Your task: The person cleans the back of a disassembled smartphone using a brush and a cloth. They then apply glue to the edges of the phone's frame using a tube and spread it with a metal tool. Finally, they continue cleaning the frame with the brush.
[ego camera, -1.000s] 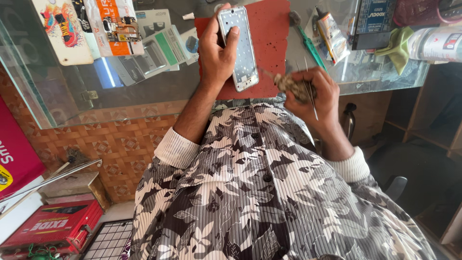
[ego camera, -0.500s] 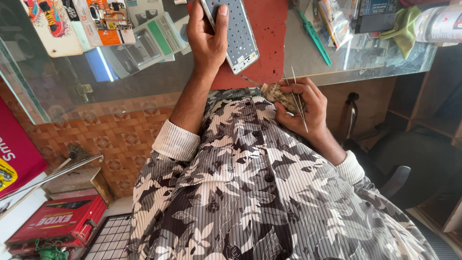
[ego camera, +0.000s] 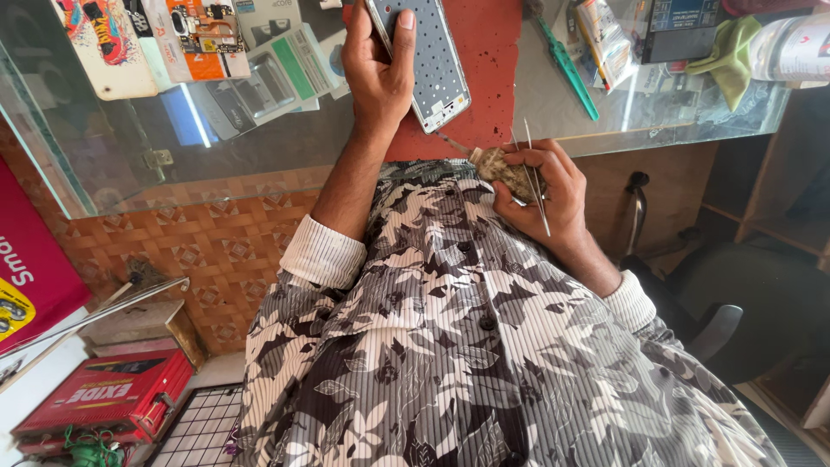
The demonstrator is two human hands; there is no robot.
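Note:
My left hand [ego camera: 378,65] grips a phone frame [ego camera: 428,65], a light panel dotted with small holes, and holds it over the red work mat [ego camera: 484,52] on the glass counter. My right hand [ego camera: 545,186] is at the counter's near edge, close to my shirt. It is closed on thin metal tweezers [ego camera: 536,177] and a small crumpled brownish wad [ego camera: 501,169]. A thin tool tip reaches from the wad toward the bottom corner of the phone frame.
The glass counter [ego camera: 259,130] holds phone cases and parts at the left, a green tool [ego camera: 571,69], packets, a green cloth [ego camera: 731,52] and a bottle [ego camera: 791,47] at the right. A red box [ego camera: 104,398] lies on the floor at left. A black chair [ego camera: 743,303] stands at right.
The view has drifted so the counter sits higher in frame. My left hand keeps the phone frame; my right hand has come nearer my body with the tweezers and wad.

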